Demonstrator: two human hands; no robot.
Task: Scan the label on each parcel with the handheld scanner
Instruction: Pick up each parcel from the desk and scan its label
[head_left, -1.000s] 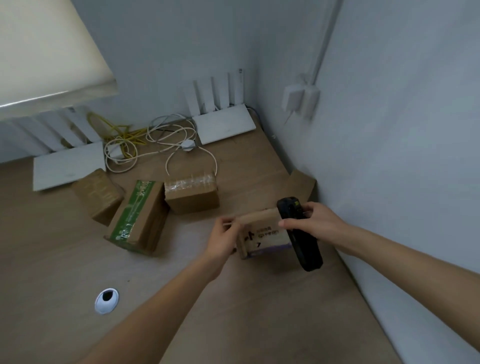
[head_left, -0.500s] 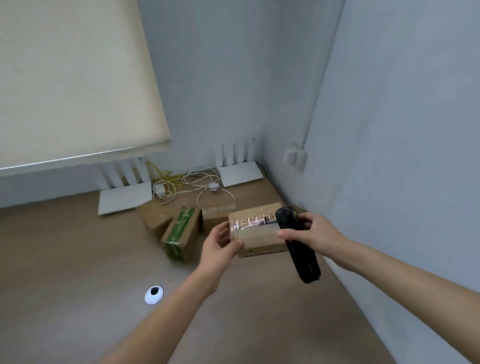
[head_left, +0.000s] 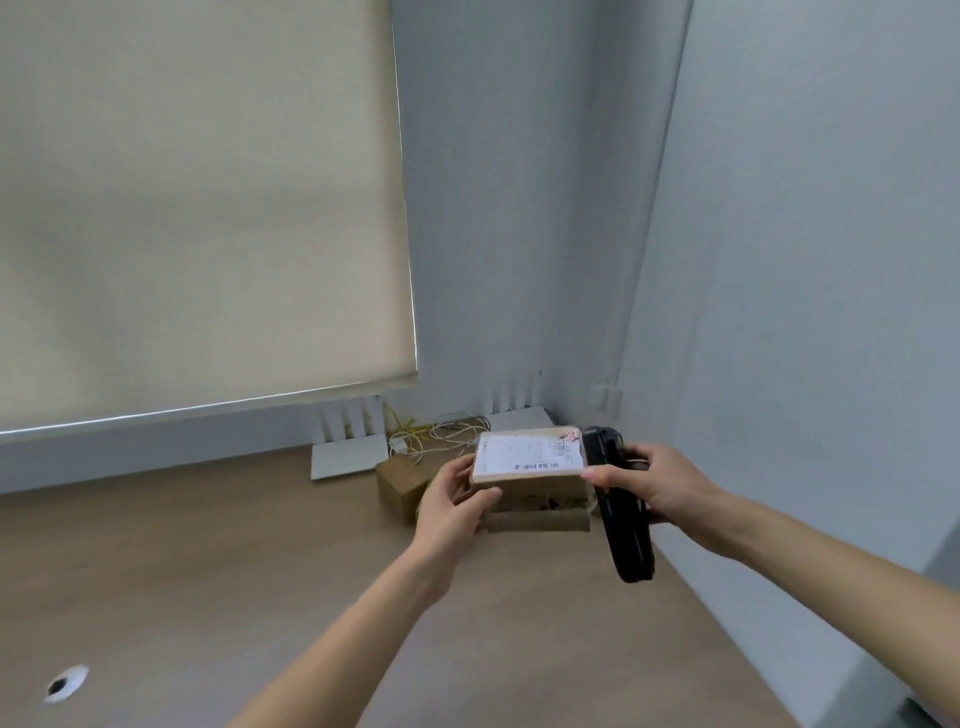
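Above a wooden bench (head_left: 208, 571), a parcel (head_left: 530, 486) is gripped label-up by left hand (head_left: 452, 501), scanner (head_left: 618, 509) clasped at 3 o'clock by right hand (head_left: 660, 486); aiming appears required next.

Desk (head_left: 208, 597) open at lower left and centre of frame. Boxes (head_left: 402, 480), cables (head_left: 441, 431) and routers (head_left: 348, 454) crowd the far corner at centre. Wall (head_left: 805, 312) closes the right side.
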